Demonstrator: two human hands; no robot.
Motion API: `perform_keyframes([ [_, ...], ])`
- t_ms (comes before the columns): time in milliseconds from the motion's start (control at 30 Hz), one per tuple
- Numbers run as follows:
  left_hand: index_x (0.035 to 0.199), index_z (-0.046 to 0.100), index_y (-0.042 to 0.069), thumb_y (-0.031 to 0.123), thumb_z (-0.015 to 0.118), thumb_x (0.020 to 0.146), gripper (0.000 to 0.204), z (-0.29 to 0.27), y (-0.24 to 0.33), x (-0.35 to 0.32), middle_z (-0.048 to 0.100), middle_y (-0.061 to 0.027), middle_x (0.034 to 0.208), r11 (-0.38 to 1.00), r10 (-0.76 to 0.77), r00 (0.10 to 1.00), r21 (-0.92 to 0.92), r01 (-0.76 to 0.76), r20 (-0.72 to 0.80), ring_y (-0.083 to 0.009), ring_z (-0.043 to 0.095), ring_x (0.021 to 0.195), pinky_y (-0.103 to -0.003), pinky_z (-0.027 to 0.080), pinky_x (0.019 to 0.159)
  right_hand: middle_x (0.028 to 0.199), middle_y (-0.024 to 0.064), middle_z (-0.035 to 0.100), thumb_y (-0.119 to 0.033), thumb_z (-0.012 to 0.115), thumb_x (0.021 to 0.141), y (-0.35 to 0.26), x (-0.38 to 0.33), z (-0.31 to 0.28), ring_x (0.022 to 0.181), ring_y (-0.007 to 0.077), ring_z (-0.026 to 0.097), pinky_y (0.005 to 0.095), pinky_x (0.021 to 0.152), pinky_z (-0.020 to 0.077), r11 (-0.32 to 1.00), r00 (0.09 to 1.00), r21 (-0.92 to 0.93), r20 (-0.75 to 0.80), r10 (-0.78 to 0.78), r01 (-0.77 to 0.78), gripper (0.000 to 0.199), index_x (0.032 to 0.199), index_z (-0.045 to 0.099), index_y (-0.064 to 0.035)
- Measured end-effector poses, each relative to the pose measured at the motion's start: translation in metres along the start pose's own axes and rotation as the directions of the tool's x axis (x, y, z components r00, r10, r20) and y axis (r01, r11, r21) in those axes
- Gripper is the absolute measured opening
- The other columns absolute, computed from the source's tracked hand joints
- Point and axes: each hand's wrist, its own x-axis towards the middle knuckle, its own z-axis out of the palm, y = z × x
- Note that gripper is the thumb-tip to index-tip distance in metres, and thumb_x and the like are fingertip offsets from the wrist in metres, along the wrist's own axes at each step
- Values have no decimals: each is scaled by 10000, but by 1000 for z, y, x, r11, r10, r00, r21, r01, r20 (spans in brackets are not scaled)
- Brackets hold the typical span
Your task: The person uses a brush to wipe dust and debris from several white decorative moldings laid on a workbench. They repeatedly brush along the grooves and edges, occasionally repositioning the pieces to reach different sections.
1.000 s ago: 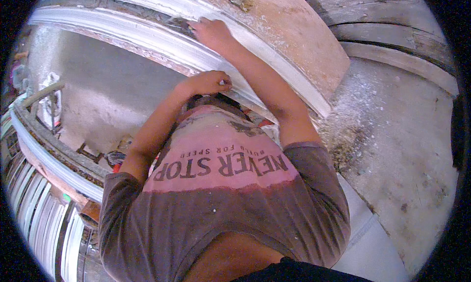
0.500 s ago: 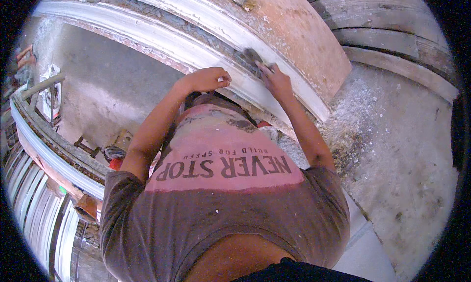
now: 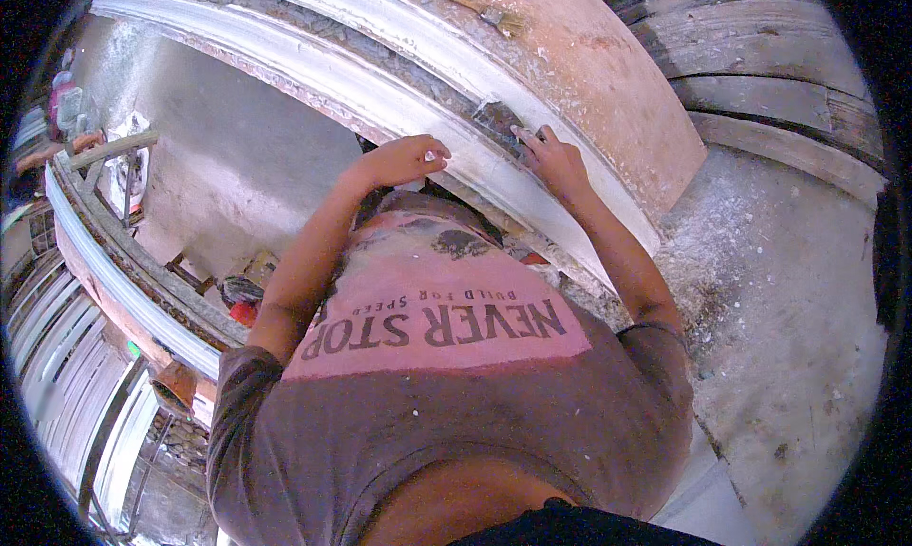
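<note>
A long white moulding (image 3: 332, 68) with stepped ridges runs from the far left toward the right, just beyond my body. My right hand (image 3: 559, 164) grips a flat grey scraper (image 3: 496, 120), whose blade rests over the dark groove between the white ridges. The scraper's grip is mostly hidden by my fingers. Over the moulding's near edge hovers my left hand (image 3: 407, 160), loosely curled, with a gap between thumb and fingers and nothing visible in it.
Beyond the moulding lies a broad tan panel (image 3: 589, 80) with a narrow tool (image 3: 494, 14) on it. Wooden planks (image 3: 750, 99) stand at the far right beside a dusty concrete floor (image 3: 769, 289). Another white-edged curved piece (image 3: 142, 278) is at left, near a brownish tube (image 3: 176, 386).
The view has shifted, so the scene sits slightly farther right. My right hand still holds the scraper over the groove, its fingers more raised now. The left hand stays near the moulding edge.
</note>
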Motion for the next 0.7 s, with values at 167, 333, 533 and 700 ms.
perform_keyframes([
  [167, 1177, 629, 68, 376, 564, 967, 379, -11, -22, 1, 628, -143, 1136, 1000, 20, 997, -4, -20, 75, -273, 628, 996, -360, 508, 873, 1030, 162, 587, -208, 522, 913, -22, 34, 0, 738, 334, 677, 446, 626, 567, 993, 998, -110, -30, -54, 51, 466, 1371, 482, -283],
  [333, 1180, 626, 66, 381, 567, 964, 387, -39, -31, 2, 631, -142, 1143, 992, 109, 991, 52, -113, 83, -273, 629, 970, -362, 510, 857, 1038, 164, 588, -165, 528, 905, -17, 9, -5, 746, 342, 673, 448, 630, 567, 999, 998, -6, 46, 39, -39, 442, 1336, 492, -254],
  [533, 1163, 627, 69, 349, 583, 957, 349, -62, -28, -1, 642, -118, 1109, 993, -21, 988, -109, 38, 150, -237, 620, 971, -355, 504, 847, 1025, 160, 593, -168, 535, 908, -33, 43, 13, 729, 341, 670, 430, 599, 564, 998, 999, -63, -49, 1, -4, 523, 1397, 436, -323],
  [700, 1170, 624, 78, 347, 585, 956, 346, -51, -38, -6, 644, -112, 1114, 997, 80, 992, -21, -78, 99, -241, 617, 979, -353, 500, 859, 979, 157, 578, -139, 510, 913, -22, 19, 12, 712, 334, 665, 438, 579, 559, 998, 999, -44, -41, 34, -36, 536, 1407, 432, -330],
])
